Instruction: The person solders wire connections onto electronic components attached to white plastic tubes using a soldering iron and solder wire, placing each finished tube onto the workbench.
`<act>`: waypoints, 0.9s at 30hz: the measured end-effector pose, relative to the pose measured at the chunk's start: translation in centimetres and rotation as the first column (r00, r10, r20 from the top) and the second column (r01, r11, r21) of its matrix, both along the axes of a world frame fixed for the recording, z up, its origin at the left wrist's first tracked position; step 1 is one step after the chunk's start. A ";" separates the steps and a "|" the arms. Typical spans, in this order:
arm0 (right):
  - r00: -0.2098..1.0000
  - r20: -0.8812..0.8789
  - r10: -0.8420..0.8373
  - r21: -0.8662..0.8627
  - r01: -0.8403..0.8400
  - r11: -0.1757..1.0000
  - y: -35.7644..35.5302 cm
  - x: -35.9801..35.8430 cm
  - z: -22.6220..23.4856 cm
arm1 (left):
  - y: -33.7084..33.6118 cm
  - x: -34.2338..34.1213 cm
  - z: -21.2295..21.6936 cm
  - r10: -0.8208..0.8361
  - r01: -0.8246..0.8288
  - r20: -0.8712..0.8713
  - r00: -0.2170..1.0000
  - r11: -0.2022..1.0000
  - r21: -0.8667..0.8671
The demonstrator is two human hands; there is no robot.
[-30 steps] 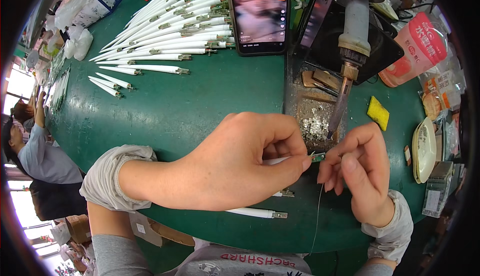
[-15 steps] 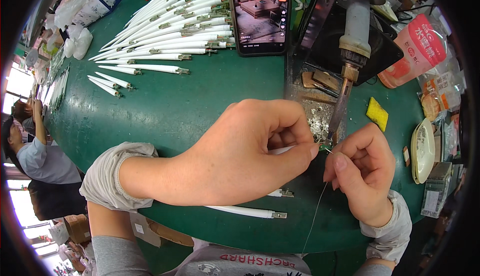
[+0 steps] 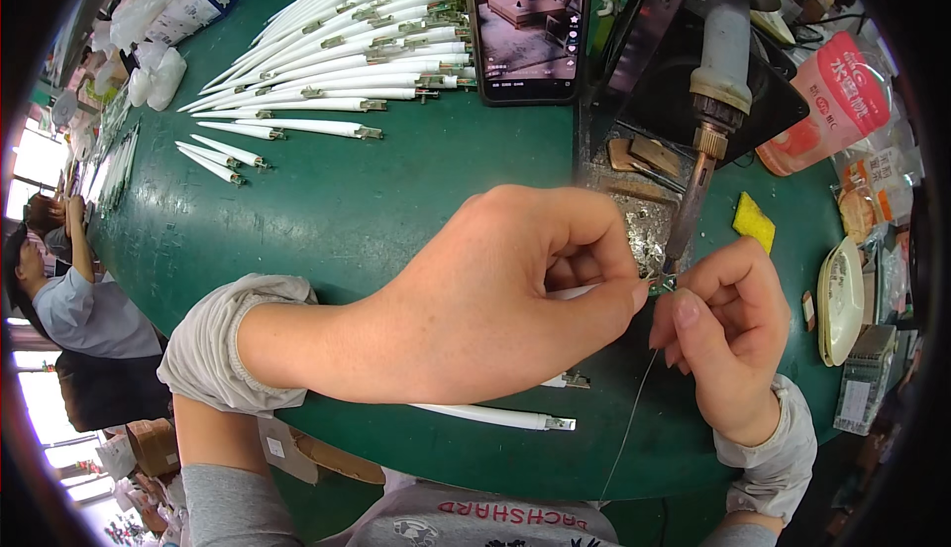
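My left hand is closed, thumb and fingers pinching a white tapered stick mostly hidden by the hand. A small green circuit board at the stick's end lies under the tip of a soldering iron, which points down from above. In my right hand a thin solder wire is pinched between thumb and finger. Its upper end meets the board near the iron tip, and the rest trails down to the table edge. Another white stick with a metal end lies below my left hand.
Many white sticks fan out at the far left beside a phone playing video. A solder-spattered plate sits under the iron. Yellow sponge, pink pouch and pale dish are right. A person works far left.
The view has shifted slightly, so the table's things appear a little further right. Both hands keep their grips, with the board and wire still at the iron tip.
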State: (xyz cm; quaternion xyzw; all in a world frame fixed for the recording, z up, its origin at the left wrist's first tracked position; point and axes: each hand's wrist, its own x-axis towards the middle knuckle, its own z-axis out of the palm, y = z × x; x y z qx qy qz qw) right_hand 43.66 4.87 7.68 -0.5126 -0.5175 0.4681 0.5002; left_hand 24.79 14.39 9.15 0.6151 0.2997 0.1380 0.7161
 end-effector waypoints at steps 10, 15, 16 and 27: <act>1.000 -0.014 -0.020 0.034 0.021 0.999 0.2 -0.2 -0.4 | -0.5 -0.3 -0.2 -0.001 0.008 -0.069 0.998 0.996 0.093; 0.990 0.130 0.048 0.077 -0.058 0.995 0.3 0.1 -0.8 | -1.0 -0.3 -0.9 0.017 0.006 -0.047 0.999 0.896 0.444; 0.988 0.152 0.041 0.093 -0.056 0.994 0.4 0.0 -0.9 | -1.0 -0.2 -1.2 0.026 -0.017 -0.010 1.000 0.845 0.535; 0.883 0.470 -0.014 0.310 -0.151 0.939 0.4 0.0 -1.0 | -0.7 -0.4 -0.7 -0.061 0.070 -0.036 0.997 0.774 0.630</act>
